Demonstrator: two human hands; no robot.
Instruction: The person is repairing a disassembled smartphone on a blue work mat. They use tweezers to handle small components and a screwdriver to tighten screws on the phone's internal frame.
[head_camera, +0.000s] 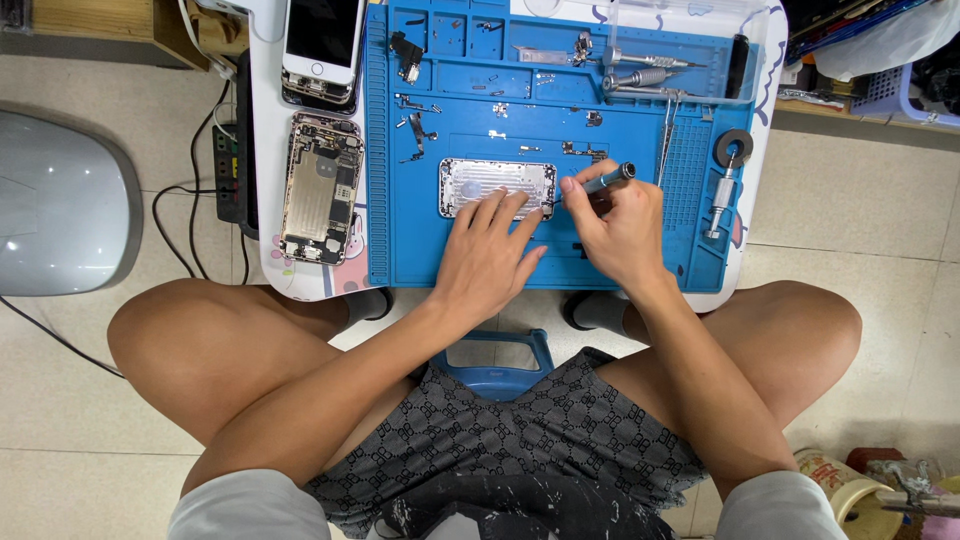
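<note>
Screwdriver (607, 179) tip behind fingers (572, 186)

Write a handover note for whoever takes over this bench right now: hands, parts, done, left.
Left hand: flat on the silver phone shell, pinning it to the blue mat.
Right hand: holds a screwdriver, tip at the shell's right end.
Parts: opened phone body and a screen on the white table left of the mat; small parts laid out on the mat; spare drivers along the top.
Done: phone apart.
Left: work at the shell's right end; whether screws are going in or out cannot be told.
</note>
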